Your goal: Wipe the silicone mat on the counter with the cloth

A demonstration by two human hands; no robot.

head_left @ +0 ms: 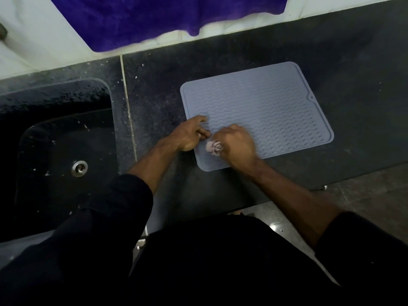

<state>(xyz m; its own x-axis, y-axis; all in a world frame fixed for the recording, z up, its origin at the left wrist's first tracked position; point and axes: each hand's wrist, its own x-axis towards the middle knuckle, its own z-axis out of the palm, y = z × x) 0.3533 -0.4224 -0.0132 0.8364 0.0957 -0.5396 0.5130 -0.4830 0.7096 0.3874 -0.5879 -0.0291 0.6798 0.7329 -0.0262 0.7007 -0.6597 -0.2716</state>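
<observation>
A grey-blue silicone mat [265,111] with wavy ridges lies flat on the dark counter [353,74]. My right hand [236,144] is closed around a small bunched pale cloth [213,147] and presses it on the mat's near left corner. My left hand [192,134] rests on the mat's left edge, fingers spread, touching the mat right beside the cloth.
A black sink [61,151] with a metal drain [79,168] is sunk into the counter on the left. A purple towel [154,16] hangs over the white wall behind. The counter's front edge runs below the mat, with tiled floor [375,195] beyond it.
</observation>
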